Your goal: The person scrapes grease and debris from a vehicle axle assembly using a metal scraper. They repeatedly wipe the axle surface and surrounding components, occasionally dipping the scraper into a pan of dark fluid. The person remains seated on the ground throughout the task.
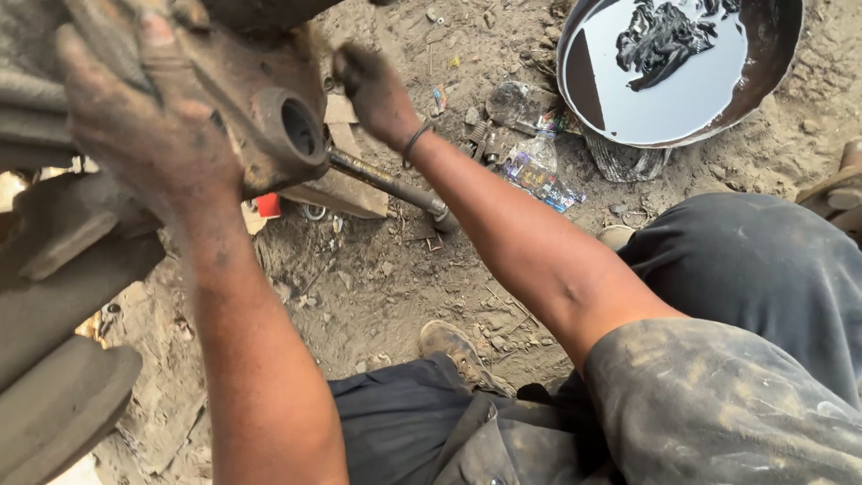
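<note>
Dusty ground (386, 296) strewn with small stones, scraps and crushed plastic wrappers (539, 175) fills the head view; at the upper right stands a round metal basin (763, 81) with dark oil in it and black rags soaking.

At the upper left is a rusty metal bracket (269, 117) with a round eye hole (298, 126), part of a heavy greasy assembly; the left hand (148, 117) lies flat against it, fingers together and pressed on the metal, holding it steady; the right hand (373, 90) is closed at the far side of the bracket, but what it grips I cannot tell; below it a long dark steel rod (391, 187) lies on the ground, one end under the eye.

I judge that the work is on the eye of the bracket; the next move calls for a firm left hand and a careful alignment at the hole.
</note>
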Tool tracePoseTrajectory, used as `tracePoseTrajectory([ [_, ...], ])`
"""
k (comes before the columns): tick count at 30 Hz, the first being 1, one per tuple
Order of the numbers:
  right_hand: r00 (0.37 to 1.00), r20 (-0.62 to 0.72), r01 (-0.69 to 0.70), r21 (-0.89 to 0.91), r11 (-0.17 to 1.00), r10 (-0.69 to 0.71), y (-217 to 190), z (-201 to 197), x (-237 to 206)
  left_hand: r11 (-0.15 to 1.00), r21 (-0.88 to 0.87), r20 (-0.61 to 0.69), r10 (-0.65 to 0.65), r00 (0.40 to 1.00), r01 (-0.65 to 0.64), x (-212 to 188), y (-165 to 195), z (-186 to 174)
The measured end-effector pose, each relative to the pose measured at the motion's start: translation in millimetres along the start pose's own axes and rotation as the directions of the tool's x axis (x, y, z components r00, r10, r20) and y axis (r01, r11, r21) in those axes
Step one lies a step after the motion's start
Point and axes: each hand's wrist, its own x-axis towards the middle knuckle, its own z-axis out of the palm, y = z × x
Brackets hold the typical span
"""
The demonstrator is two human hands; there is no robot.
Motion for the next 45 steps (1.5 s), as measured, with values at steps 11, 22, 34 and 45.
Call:
tracePoseTrajectory([
  [11,0.962,0.111,0.26,-0.093,0.961,-0.25,-5,-24,-2,0.975,-0.158,0.082,-0.147,0.986,0.158,-3,20,-8],
  [22,0.994,0.001,0.109,0.0,0.994,-0.109,-7,10,-70,0.994,-0.104,0.006,-0.034,0.999,0.034,-9,23,-9],
  [34,0.99,-0.142,-0.057,-0.234,0.971,0.024,7,14,-67,0.999,-0.042,0.025,-0.034,0.999,0.035,-12,28,-11],
  [45,0.994,0.029,-0.095,-0.19,0.977,0.102,7,17,-144,0.999,-0.021,0.011,-0.03,0.999,0.03,-18,31,-14],
])
